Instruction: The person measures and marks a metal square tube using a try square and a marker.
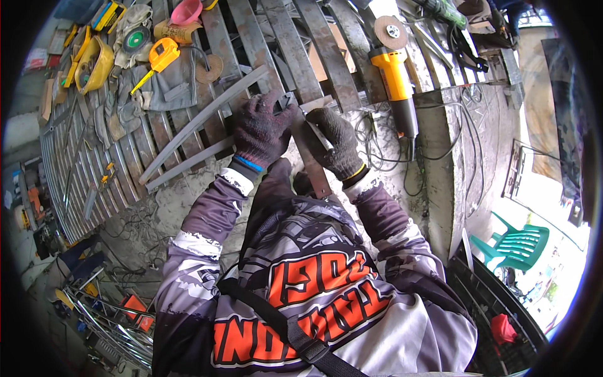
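Both my hands wear dark knitted gloves and work close together at the near edge of a slatted metal table (229, 41). My left hand (264, 129) is closed, with a small grey metal piece (284, 102) showing at its fingertips; its kind is unclear. My right hand (339, 143) is closed around a brownish flat metal bar (312, 157), which runs from the table edge down toward my body. A thin bright strip (321, 136) shows along the fingers of that hand. Left of my left hand, long grey metal bars (201, 122) lie slanted across the slats.
A yellow angle grinder (392, 72) lies to the right, its cord (461, 119) looping over the edge. Back left are a yellow tape measure (164, 53), a pink bowl (186, 11), a cutting disc (209, 68) and a yellow case (95, 65). A green plastic chair (518, 245) stands at right.
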